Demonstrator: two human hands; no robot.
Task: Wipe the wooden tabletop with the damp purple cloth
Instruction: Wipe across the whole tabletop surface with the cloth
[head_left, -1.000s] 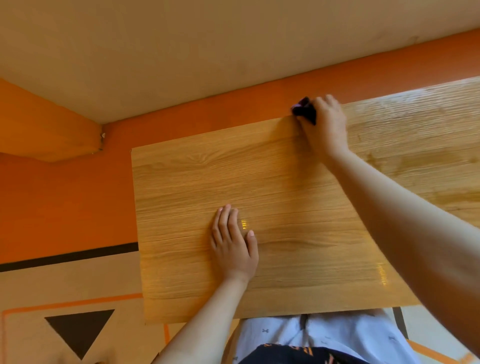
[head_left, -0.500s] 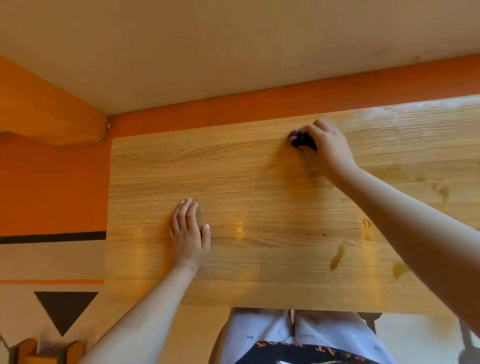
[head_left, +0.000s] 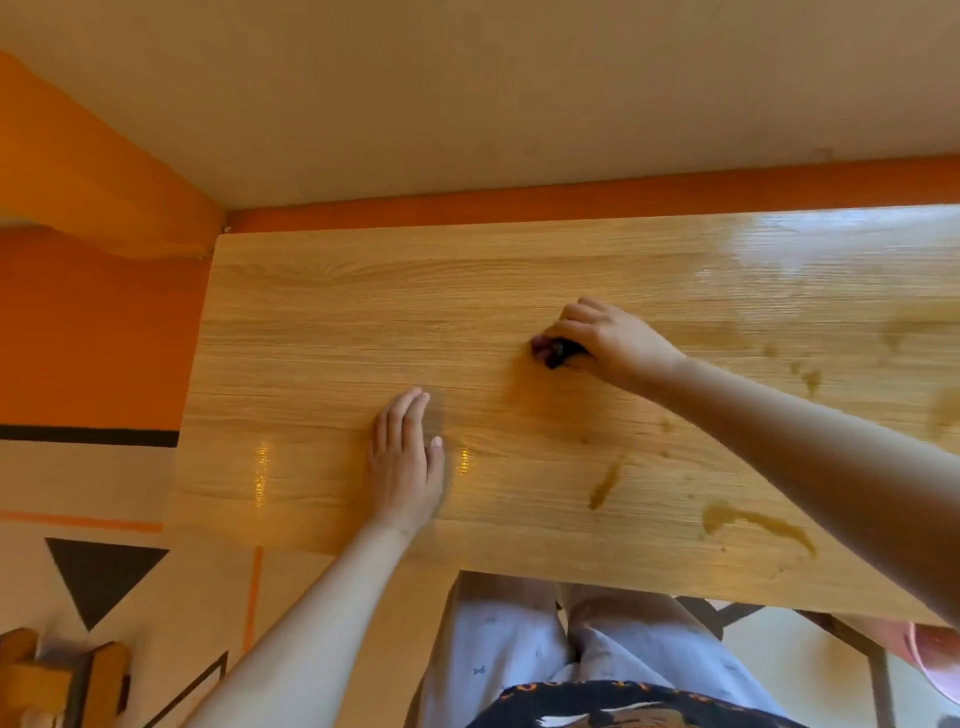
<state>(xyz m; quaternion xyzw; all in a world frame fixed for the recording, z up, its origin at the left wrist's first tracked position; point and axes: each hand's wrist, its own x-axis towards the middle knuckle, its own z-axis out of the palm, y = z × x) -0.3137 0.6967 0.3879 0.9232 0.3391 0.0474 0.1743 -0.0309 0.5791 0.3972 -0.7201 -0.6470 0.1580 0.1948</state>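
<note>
The wooden tabletop (head_left: 322, 332) fills the middle of the head view, its far edge against an orange wall. My right hand (head_left: 605, 338) grips a bunched dark purple cloth (head_left: 551, 352) and presses it on the wood near the table's middle; only a small part of the cloth shows past my fingers. My left hand (head_left: 408, 462) lies flat on the tabletop nearer me, fingers straight and together. Brownish wet streaks (head_left: 753, 522) and smaller drops mark the right half of the surface.
The orange wall (head_left: 93, 338) runs along the left and far sides of the table. A wooden chair part (head_left: 57, 675) shows at the bottom left. A pink object (head_left: 935, 660) peeks in at the bottom right under the table edge. My legs are below the near edge.
My right hand has dragged the cloth from the far edge toward the middle of the table. The view has shifted right, showing more stains. My left hand stays flat.
</note>
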